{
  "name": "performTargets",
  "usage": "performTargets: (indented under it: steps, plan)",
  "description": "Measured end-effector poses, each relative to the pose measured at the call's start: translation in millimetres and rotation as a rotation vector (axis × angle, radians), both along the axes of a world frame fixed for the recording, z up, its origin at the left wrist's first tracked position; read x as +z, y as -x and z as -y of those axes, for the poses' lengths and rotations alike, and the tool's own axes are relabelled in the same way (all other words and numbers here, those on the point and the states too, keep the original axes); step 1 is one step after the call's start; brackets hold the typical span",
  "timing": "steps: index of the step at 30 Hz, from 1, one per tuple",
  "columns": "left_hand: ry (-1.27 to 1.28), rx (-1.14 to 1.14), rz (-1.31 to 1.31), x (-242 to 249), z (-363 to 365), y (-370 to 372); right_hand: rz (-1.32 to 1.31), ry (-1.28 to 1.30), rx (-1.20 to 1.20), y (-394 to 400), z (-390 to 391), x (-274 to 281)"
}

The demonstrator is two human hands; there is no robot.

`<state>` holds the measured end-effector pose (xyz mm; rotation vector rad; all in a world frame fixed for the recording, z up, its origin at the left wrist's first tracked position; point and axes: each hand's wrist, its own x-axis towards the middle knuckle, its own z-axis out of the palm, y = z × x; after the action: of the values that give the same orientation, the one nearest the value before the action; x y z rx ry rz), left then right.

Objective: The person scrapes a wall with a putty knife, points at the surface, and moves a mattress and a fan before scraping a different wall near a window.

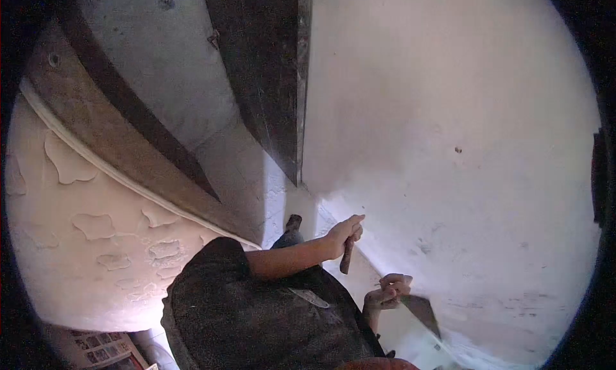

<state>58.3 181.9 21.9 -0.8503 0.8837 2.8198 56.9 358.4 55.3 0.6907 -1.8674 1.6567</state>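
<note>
My left hand (344,236) reaches toward the white wall, its fingers closed around a brown handle (346,258) that points down. Whatever is at the handle's other end is hidden by the hand. Lower and nearer my body, my right hand (387,292) grips a dark, flat, tapering plate (423,314), which slants down along the wall. Its exact kind cannot be made out. The wall (462,222) carries grey smudges and small dark marks.
A dark wooden upright (273,81) borders the wall. On the left lies a pale patterned mattress (96,226) with a piped edge beside a brown board (122,133). A printed box (106,352) is at lower left. My shoe (293,222) shows on the floor.
</note>
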Motion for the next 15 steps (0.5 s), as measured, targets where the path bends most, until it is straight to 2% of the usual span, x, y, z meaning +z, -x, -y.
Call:
performTargets:
  steps: [2,4,6,8,10,12,13,15]
  plan:
    - [-0.061,0.041,0.021,0,12,-8,0.056,0.015,0.059,-7,8,-5]
    - [0.066,0.178,-0.036,-7,26,-8,0.108,0.037,0.119,-5,25,1]
    - [0.136,0.123,-0.06,-4,43,-6,0.319,-0.215,0.162,-13,30,20]
    - [0.382,0.079,-0.122,4,63,-7,0.395,-0.278,0.101,-15,57,32]
    - [0.403,0.029,-0.15,-9,77,3,0.178,-0.501,0.004,8,83,35]
    - [0.738,-0.066,-0.284,4,96,7,0.202,-0.457,0.027,22,115,40]
    - [0.806,-0.132,-0.358,-2,109,8,0.238,-0.484,0.056,30,130,45]
    - [0.782,-0.198,-0.367,-5,135,6,0.279,-0.553,0.085,46,168,62]
